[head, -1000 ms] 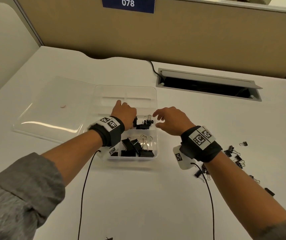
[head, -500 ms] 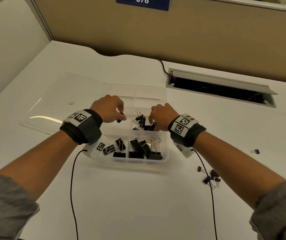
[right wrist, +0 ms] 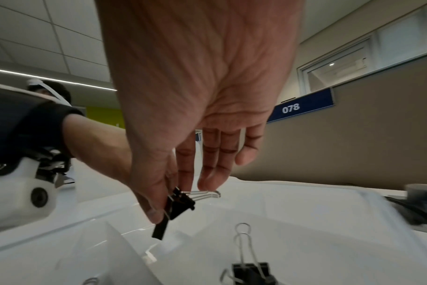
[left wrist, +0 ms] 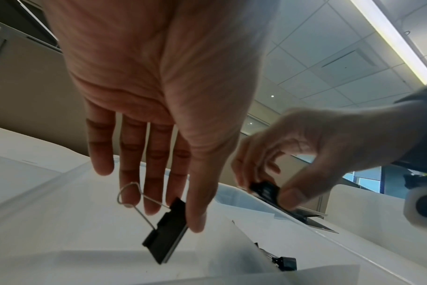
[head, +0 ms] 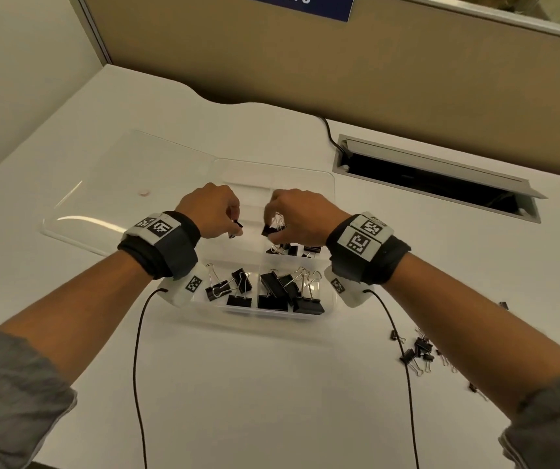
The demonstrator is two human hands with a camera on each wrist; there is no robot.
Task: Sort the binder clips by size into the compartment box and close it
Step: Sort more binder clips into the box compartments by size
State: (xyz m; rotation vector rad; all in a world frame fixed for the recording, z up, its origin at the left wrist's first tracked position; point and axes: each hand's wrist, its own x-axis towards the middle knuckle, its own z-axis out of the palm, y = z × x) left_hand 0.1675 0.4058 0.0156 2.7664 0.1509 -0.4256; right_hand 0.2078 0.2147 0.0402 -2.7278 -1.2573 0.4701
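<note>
a: where's the compartment box (head: pixel 326 184)?
b: centre frame, lid open to the left.
a: hands?
b: left hand (head: pixel 209 211) pinches a small clip (left wrist: pixel 167 229); right hand (head: pixel 300 214) pinches another clip (right wrist: pixel 177 205), both above the box.

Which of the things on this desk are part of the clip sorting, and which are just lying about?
Part of the job:
- compartment box with its open lid
- clip in the left hand
- clip in the right hand
- sorted clips
- loose clips

Just there:
- cable slot
- blue number sign
- desk divider
</note>
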